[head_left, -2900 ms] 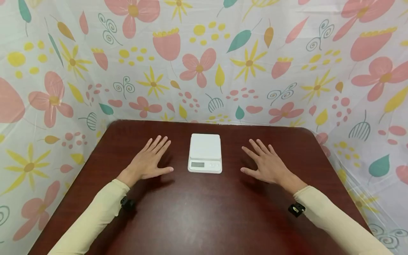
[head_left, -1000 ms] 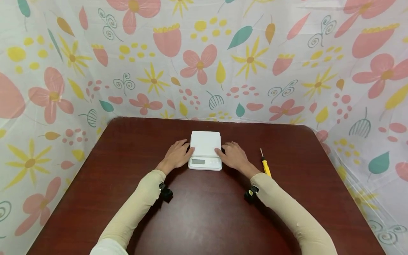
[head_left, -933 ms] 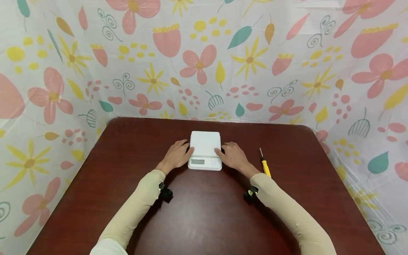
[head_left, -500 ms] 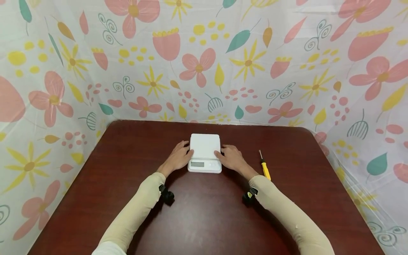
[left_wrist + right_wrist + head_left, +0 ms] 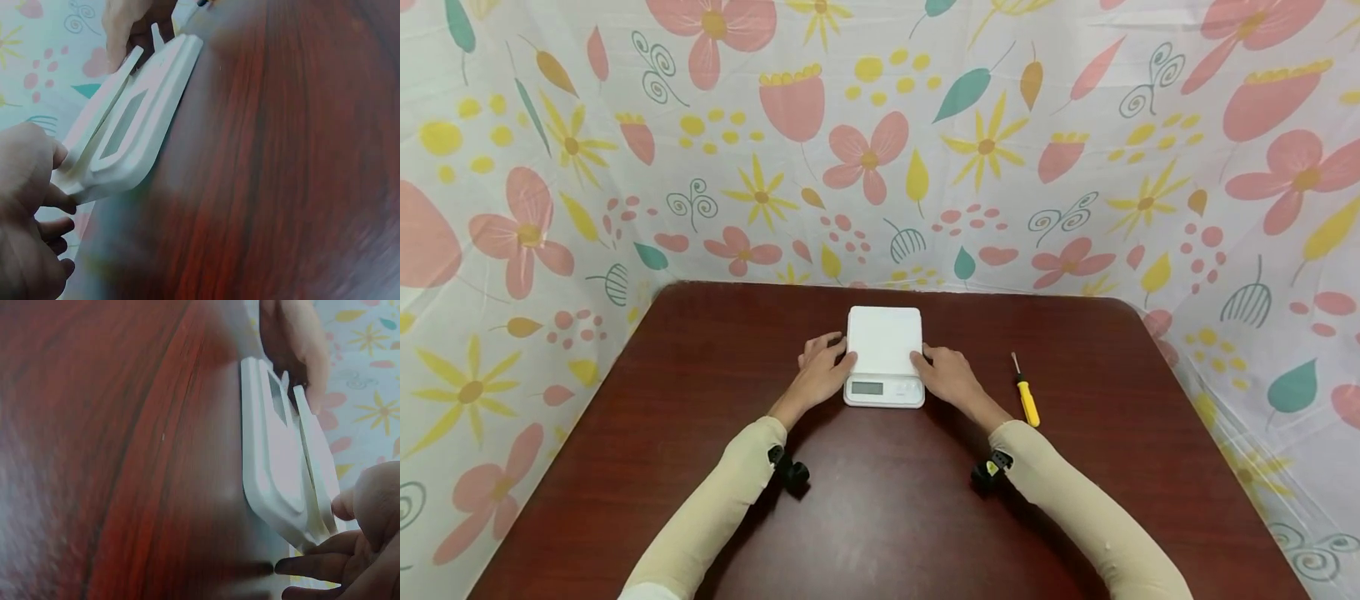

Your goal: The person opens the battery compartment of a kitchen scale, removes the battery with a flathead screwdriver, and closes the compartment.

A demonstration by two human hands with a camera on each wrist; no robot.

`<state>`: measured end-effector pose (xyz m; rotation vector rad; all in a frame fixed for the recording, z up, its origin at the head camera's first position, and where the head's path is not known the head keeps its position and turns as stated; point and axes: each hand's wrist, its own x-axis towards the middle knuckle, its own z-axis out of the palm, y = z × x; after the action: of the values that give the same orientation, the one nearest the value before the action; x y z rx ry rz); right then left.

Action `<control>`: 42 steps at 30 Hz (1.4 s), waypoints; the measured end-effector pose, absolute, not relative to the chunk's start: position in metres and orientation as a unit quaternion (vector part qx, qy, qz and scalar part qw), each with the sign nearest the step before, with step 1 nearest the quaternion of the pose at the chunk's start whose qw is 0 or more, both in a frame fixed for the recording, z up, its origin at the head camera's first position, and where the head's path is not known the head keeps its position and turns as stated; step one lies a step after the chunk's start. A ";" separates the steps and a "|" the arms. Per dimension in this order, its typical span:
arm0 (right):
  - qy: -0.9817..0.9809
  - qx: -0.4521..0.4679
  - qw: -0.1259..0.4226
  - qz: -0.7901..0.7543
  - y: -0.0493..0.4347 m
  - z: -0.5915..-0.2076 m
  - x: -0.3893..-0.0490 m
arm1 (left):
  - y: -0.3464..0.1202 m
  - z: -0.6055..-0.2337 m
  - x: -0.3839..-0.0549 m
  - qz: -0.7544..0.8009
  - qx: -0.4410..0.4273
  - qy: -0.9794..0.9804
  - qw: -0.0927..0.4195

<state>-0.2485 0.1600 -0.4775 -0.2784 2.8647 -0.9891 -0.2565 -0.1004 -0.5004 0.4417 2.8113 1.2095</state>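
Note:
A white kitchen scale [image 5: 884, 342] with a small grey display stands in front of me, its display side facing me. My left hand [image 5: 822, 367] grips its left side, thumb along the platform's edge and index finger low at the base. From the other side my right hand [image 5: 951, 375] holds it likewise, thumb on the platform. Both wrist views show a narrow gap between the platform [image 5: 103, 112] and the base [image 5: 144, 156]. The far edge of the scale looks slightly raised. The left hand's other fingers [image 5: 56, 234] stay off the scale.
A screwdriver [image 5: 1028, 404] with a yellow handle lies right of the right hand. The dark reddish-brown table [image 5: 880, 517] reaches back to a floral-patterned curtain [image 5: 880, 150]. Black wrist cameras hang below both light sleeves.
Both hands have come in from the sides onto the scale. The screwdriver, hidden before, now shows at the right. Since half a second ago the scale's far edge has risen slightly.

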 end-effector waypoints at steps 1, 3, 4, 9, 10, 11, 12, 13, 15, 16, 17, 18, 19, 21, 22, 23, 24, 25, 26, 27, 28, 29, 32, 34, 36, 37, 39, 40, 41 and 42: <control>0.939 -0.085 0.046 -0.331 0.160 -0.476 -0.247 | -0.100 -0.500 -0.256 0.400 0.138 0.906 0.024; 0.936 -0.078 0.036 -0.340 0.161 -0.475 -0.245 | -0.099 -0.500 -0.255 0.419 0.129 0.898 0.023; 0.935 -0.076 0.031 -0.345 0.161 -0.475 -0.244 | -0.099 -0.500 -0.254 0.430 0.125 0.894 0.022; 0.923 -0.062 0.009 -0.380 0.164 -0.475 -0.241 | -0.099 -0.498 -0.252 0.475 0.107 0.873 0.015; 0.920 -0.058 0.008 -0.388 0.164 -0.474 -0.240 | -0.099 -0.498 -0.251 0.482 0.105 0.870 0.012; 0.916 -0.053 0.009 -0.397 0.165 -0.473 -0.240 | -0.099 -0.497 -0.251 0.490 0.103 0.866 0.008; 0.913 -0.049 0.010 -0.406 0.165 -0.472 -0.239 | -0.099 -0.495 -0.251 0.498 0.104 0.861 0.003; 0.908 -0.044 0.013 -0.416 0.166 -0.470 -0.239 | -0.099 -0.494 -0.251 0.505 0.102 0.857 -0.003; 0.896 -0.034 0.022 -0.442 0.166 -0.466 -0.239 | -0.100 -0.490 -0.250 0.523 0.101 0.846 -0.011; 0.887 -0.029 0.029 -0.460 0.167 -0.464 -0.238 | -0.101 -0.488 -0.250 0.531 0.101 0.841 -0.015; 0.878 -0.024 0.036 -0.476 0.167 -0.462 -0.238 | -0.102 -0.486 -0.250 0.542 0.102 0.834 -0.017; 0.869 -0.023 0.043 -0.492 0.168 -0.461 -0.238 | -0.104 -0.484 -0.250 0.550 0.105 0.828 -0.019; 0.860 -0.024 0.051 -0.507 0.169 -0.460 -0.237 | -0.105 -0.482 -0.250 0.559 0.111 0.822 -0.021; 0.844 -0.026 0.064 -0.532 0.171 -0.458 -0.236 | -0.109 -0.481 -0.250 0.578 0.128 0.806 -0.022; 0.838 -0.030 0.068 -0.541 0.172 -0.457 -0.236 | -0.111 -0.480 -0.250 0.588 0.137 0.797 -0.021; 0.834 -0.035 0.070 -0.547 0.174 -0.457 -0.236 | -0.111 -0.475 -0.248 0.597 0.143 0.790 -0.017; 0.830 -0.040 0.071 -0.552 0.175 -0.457 -0.236 | -0.112 -0.475 -0.248 0.603 0.149 0.784 -0.015; 0.829 -0.043 0.072 -0.553 0.176 -0.456 -0.235 | -0.113 -0.475 -0.248 0.609 0.156 0.777 -0.014; 0.828 -0.046 0.072 -0.555 0.177 -0.456 -0.235 | -0.114 -0.475 -0.248 0.615 0.164 0.771 -0.013; 0.827 -0.050 0.072 -0.555 0.178 -0.455 -0.235 | -0.114 -0.474 -0.248 0.620 0.168 0.766 -0.010; 0.826 -0.057 0.072 -0.556 0.179 -0.454 -0.235 | -0.114 -0.474 -0.248 0.627 0.171 0.760 -0.007; 0.825 -0.062 0.071 -0.557 0.180 -0.453 -0.235 | -0.114 -0.473 -0.248 0.632 0.175 0.755 -0.005; 0.822 -0.085 0.067 -0.559 0.184 -0.448 -0.234 | -0.115 -0.473 -0.250 0.648 0.193 0.737 0.001; 0.821 -0.099 0.061 -0.558 0.187 -0.446 -0.234 | -0.115 -0.469 -0.249 0.651 0.195 0.733 0.006; 0.827 -0.108 0.054 -0.549 0.190 -0.444 -0.234 | -0.115 -0.466 -0.248 0.645 0.198 0.738 0.011; 0.832 -0.112 0.050 -0.541 0.191 -0.443 -0.233 | -0.115 -0.465 -0.247 0.640 0.198 0.742 0.015; 0.843 -0.120 0.044 -0.523 0.193 -0.441 -0.232 | -0.116 -0.463 -0.245 0.626 0.200 0.753 0.020; 0.850 -0.125 0.039 -0.511 0.195 -0.441 -0.232 | -0.116 -0.462 -0.245 0.620 0.203 0.758 0.021; 0.855 -0.131 0.033 -0.501 0.196 -0.440 -0.232 | -0.116 -0.461 -0.244 0.613 0.206 0.763 0.021; 0.860 -0.138 0.027 -0.491 0.197 -0.440 -0.231 | -0.116 -0.460 -0.244 0.607 0.211 0.766 0.019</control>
<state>-0.2314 0.1965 -0.4396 -0.4253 2.6554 -1.5165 -0.2442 -0.1163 -0.4604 0.6535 2.3783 1.8823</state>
